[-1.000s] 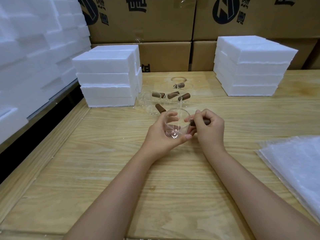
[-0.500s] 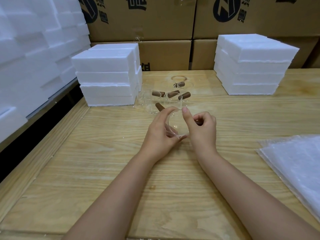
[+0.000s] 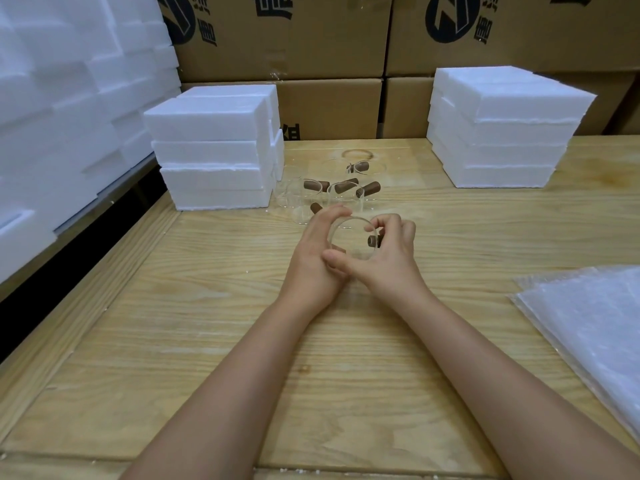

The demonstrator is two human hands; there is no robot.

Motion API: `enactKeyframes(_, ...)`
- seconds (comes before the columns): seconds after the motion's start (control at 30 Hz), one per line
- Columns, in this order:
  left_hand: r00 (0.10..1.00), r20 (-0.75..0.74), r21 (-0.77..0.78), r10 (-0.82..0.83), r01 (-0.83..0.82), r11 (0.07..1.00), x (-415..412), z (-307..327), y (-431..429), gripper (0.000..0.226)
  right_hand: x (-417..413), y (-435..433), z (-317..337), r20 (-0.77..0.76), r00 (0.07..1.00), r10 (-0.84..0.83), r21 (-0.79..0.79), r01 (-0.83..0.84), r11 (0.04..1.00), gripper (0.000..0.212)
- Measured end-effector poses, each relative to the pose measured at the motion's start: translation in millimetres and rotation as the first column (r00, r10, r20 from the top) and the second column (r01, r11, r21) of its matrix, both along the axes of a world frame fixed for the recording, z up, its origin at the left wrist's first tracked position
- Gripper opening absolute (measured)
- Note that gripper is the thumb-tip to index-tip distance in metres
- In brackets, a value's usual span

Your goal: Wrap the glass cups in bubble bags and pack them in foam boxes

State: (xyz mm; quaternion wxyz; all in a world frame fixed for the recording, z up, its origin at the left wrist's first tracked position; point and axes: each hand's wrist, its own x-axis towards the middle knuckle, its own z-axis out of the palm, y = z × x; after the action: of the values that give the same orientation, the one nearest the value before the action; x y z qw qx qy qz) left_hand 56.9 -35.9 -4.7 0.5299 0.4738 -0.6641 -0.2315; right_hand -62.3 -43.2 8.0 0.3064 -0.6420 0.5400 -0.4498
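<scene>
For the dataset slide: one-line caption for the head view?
Left hand and right hand hold a glass cup at the table; more cups, foam box stacks behind, bubble bags at right.

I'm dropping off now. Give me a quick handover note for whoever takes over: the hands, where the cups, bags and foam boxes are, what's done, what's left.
Left hand: fingers curled round the side of one glass cup, over the table.
Right hand: grips the same cup at its brown handle.
Other cups: clustered unwrapped behind the hands, beside the left foam box stack. A second stack is at far right.
Bubble bags: piled at the right edge.
Done: one cup in hand; no wrapped cup in view.
Left: bag this cup, box it, then do the rest.
</scene>
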Motion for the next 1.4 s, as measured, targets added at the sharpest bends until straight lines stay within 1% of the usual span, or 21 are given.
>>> enactKeyframes(0.1,0.998,-0.06,0.022,-0.002,0.004,1.0,3.1,0.9,-0.4,0.072,-4.0,1.2,-2.3,0.012,0.996,0.092,-0.065,-0.091,0.994,0.068)
enactKeyframes(0.2,0.99,-0.138,0.082,0.01,0.002,0.997,6.6,1.9,-2.0,0.072,-7.2,0.0,-2.3,0.057,0.981,0.188,-0.124,-0.18,0.976,0.059)
enactKeyframes(0.33,0.982,-0.19,0.111,0.008,0.013,0.994,7.3,6.2,-0.5,0.077,-9.9,-3.0,0.1,0.138,0.953,0.269,-0.126,-0.252,0.959,0.047)
enactKeyframes(0.47,0.968,-0.248,0.109,-0.034,0.062,0.992,7.9,6.6,0.2,0.072,-13.8,-3.9,2.6,0.223,0.923,0.313,-0.152,-0.284,0.947,0.034)
enactKeyframes(0.53,0.962,-0.27,0.122,-0.045,0.08,0.989,7.4,7.7,0.7,0.073,-15.6,-3.6,4.0,0.254,0.909,0.33,-0.166,-0.295,0.941,0.025)
enactKeyframes(0.67,0.965,-0.262,0.148,-0.029,0.07,0.987,6.3,10.6,1.5,0.077,-15.5,-4.3,5.2,0.287,0.913,0.289,-0.163,-0.251,0.954,0.012)
enactKeyframes(0.8,0.983,-0.18,0.11,-0.022,0.042,0.993,3.9,11.1,3.1,0.078,-12.9,-5.3,5.6,0.321,0.927,0.195,-0.15,-0.153,0.977,0.017)
enactKeyframes(0.9,0.994,-0.106,0.082,-0.033,0.042,0.996,2.2,9.8,2.8,0.077,-11.2,-6.9,4.3,0.358,0.928,0.105,-0.128,-0.063,0.99,0.026)
enactKeyframes(1.03,0.998,-0.009,0.024,-0.061,0.062,0.998,1.5,6.2,2.0,0.076,-9.3,-7.6,3.1,0.422,0.907,-0.006,-0.053,0.031,0.998,0.037)
enactKeyframes(1.1,0.998,0.035,0.0,-0.06,0.06,0.998,0.8,4.6,1.6,0.079,-7.8,-6.4,2.3,0.426,0.904,-0.047,-0.018,0.06,0.998,0.04)
enactKeyframes(1.2,0.995,0.081,-0.028,-0.057,0.06,0.998,-1.7,2.2,1.3,0.093,-5.9,-3.5,2.7,0.377,0.921,-0.094,0.021,0.093,0.995,0.043)
enactKeyframes(1.33,0.995,0.082,-0.068,-0.049,0.055,0.996,-2.3,-0.6,0.5,0.084,-3.5,-1.5,3.8,0.208,0.972,-0.106,-0.012,0.111,0.994,0.048)
enactKeyframes(1.4,0.996,0.079,-0.09,-0.05,0.057,0.994,-1.4,-0.8,0.4,0.08,-1.3,1.2,4.5,0.128,0.986,-0.102,-0.027,0.107,0.994,0.057)
